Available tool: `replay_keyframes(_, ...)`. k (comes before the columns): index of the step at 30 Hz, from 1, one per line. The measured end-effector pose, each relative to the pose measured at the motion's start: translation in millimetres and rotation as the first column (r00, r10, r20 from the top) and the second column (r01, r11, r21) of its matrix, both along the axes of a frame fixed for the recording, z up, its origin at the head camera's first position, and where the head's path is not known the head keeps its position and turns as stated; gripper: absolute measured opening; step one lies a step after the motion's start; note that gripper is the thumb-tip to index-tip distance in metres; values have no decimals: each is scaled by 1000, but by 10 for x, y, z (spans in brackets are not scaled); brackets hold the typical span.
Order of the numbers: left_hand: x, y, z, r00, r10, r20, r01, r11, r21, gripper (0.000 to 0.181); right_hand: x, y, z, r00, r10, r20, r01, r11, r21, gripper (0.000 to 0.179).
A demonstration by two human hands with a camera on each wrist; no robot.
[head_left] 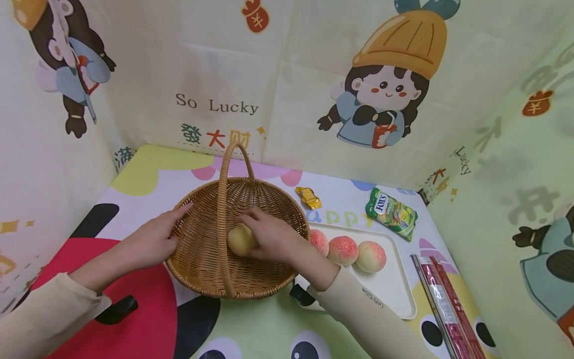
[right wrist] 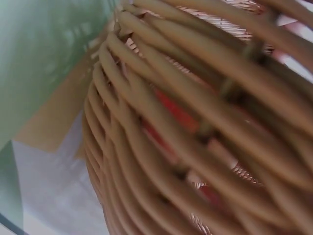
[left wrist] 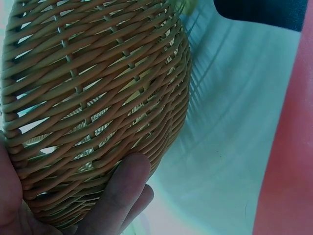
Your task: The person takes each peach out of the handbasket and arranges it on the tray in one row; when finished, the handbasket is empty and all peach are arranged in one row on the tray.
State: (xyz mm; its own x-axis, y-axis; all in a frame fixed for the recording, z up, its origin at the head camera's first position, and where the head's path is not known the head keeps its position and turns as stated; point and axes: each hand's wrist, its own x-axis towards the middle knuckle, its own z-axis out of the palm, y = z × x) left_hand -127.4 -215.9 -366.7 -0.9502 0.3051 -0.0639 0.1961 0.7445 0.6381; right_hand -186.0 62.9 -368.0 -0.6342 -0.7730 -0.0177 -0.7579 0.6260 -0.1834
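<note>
A round wicker basket with a tall arched handle stands on the table. My left hand grips its left rim; in the left wrist view, fingers press against the woven wall. Reaching over the right rim, my right hand holds a pale yellow round fruit inside the basket, low and just right of the handle. Part of the fruit is hidden by the fingers. The right wrist view shows the basket's weave from close up, without the hand.
Right of the basket, a white tray holds three pink-and-cream peaches, partly behind my right forearm. Beyond lie a yellow wrapped candy and a green FOX'S candy bag. Long red and silver packets lie at the right edge.
</note>
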Motion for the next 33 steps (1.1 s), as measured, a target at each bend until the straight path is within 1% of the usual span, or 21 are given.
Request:
replay_keyframes(4,-9,6,-3,1000,0,0,0,1000,-4,75,4,8,-11,999,-29,15,29,999,41,80)
replay_keyframes(6,-12,5,-5,1000,-2,1,2,1000,3,75,0,9,-14,999,-43,11,42,997,64,81)
replay_keyframes(11,-12,1,-16,1000,-10,0,10,1000,16,75,9,9,-13,994,-109,3,108,988,108,73)
replay_keyframes(15,-16,3,-22,1000,-10,-6,11,1000,9,75,22,23,-11,983,-180,45,173,977,125,66)
replay_keyframes(19,-20,5,-16,1000,-8,-7,8,1000,3,75,20,37,-18,970,-234,57,223,962,156,63)
replay_keyframes(21,-19,5,-13,1000,-10,-7,10,1000,5,75,17,37,-20,972,-224,71,212,966,150,64)
replay_keyframes(22,-18,4,-12,1000,-12,-10,12,1000,5,74,13,35,-24,976,-201,79,189,972,138,61)
replay_keyframes(25,-17,2,-8,1000,-13,-7,13,1000,12,74,3,25,-26,990,-91,105,83,994,76,53)
replay_keyframes(27,-15,1,-7,1000,-13,-2,13,1000,16,74,3,19,-26,993,-34,111,29,999,46,50)
replay_keyframes(28,-14,1,-6,1000,-14,-2,14,1000,16,74,0,19,-29,994,-21,110,16,999,45,50)
replay_keyframes(30,-13,1,-6,1000,-15,-3,15,1000,13,74,-1,14,-28,993,-34,111,26,997,67,56)
replay_keyframes(33,-11,2,-4,1000,-18,-10,18,1000,7,73,-6,9,-30,989,-96,114,82,989,127,74)
